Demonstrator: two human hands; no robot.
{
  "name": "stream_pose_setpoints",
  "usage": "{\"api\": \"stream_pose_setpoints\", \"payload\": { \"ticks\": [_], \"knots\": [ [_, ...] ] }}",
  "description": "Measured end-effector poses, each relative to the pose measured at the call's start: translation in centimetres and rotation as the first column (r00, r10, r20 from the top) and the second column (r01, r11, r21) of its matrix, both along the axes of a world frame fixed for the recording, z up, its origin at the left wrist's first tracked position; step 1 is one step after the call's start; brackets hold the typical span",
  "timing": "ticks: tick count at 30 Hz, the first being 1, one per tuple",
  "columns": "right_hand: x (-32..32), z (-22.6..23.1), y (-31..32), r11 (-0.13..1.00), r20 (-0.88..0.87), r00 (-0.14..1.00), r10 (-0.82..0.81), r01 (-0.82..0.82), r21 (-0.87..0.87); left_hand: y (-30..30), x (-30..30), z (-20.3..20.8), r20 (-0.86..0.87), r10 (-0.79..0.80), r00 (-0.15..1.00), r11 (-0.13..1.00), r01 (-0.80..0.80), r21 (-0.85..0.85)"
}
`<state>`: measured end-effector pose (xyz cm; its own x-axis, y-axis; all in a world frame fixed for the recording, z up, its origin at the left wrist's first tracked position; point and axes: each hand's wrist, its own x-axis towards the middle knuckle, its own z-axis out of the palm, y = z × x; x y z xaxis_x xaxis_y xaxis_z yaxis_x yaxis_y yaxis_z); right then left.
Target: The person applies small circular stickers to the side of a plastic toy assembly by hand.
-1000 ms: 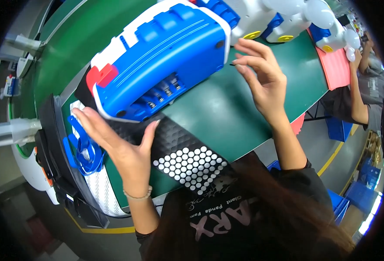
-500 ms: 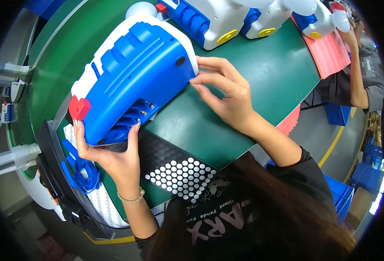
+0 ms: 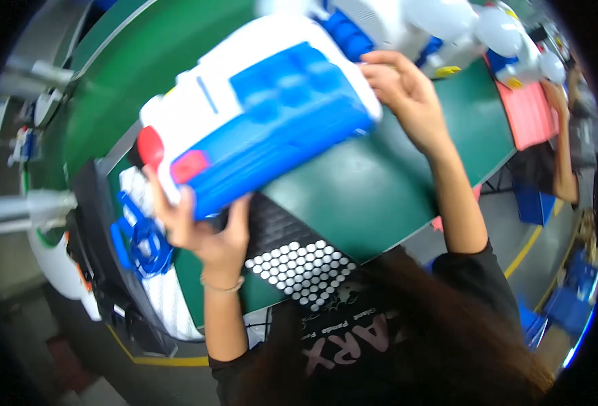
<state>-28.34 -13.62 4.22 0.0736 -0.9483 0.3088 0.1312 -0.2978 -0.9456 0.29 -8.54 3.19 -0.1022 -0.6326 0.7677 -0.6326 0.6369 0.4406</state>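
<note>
A white-and-blue plastic toy casing [image 3: 272, 128] is tilted above the green table, blurred by motion. Its white side and blue ribbed part face up, with red parts at the left end. My left hand [image 3: 211, 240] grips that end from below, fingers and thumb around the edge. At the far right end, my right hand [image 3: 410, 101] is closed against the white rim; its fingertips are partly hidden. Under the casing's near edge, close to my left hand, lies a black sheet [image 3: 275, 223] with rows of white round dots [image 3: 302, 271]. The casing's underside is out of sight.
Similar white-and-blue toys [image 3: 437, 64] stand at the table's back. A pink sheet [image 3: 529, 115] lies at the right, beside a co-worker's arm [image 3: 564, 155]. A looped blue plastic piece [image 3: 148, 247] rests on white paper [image 3: 167, 298] at the left. A blue bin [image 3: 534, 199] stands beyond the table.
The casing has rolled over, so its blue underside with the open battery compartment has turned out of view and its white side shows. Both hands have shifted to the right; my right hand has risen.
</note>
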Motion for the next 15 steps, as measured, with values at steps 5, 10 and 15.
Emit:
{"api": "stream_pose_setpoints", "payload": {
  "ticks": [5, 10, 15],
  "knots": [
    [1.3, 2.6, 0.4, 0.985, -0.045, 0.994, 0.096, -0.088, 0.149, 3.0, -0.3, -0.9, 0.006, -0.110, 0.994, 0.988, 0.109, 0.107],
    [2.0, 3.3, 0.2, 0.917, 0.034, 0.999, 0.039, -0.050, 0.396, 3.7, -0.7, -0.7, 0.325, -0.047, 0.945, 0.952, 0.140, -0.271],
    [3.0, 3.7, 2.9, 0.973, -0.037, 0.992, -0.123, 0.128, 0.191, 6.0, 4.9, 2.3, 0.133, 0.313, 0.941, 0.948, -0.300, -0.107]
  ]
}}
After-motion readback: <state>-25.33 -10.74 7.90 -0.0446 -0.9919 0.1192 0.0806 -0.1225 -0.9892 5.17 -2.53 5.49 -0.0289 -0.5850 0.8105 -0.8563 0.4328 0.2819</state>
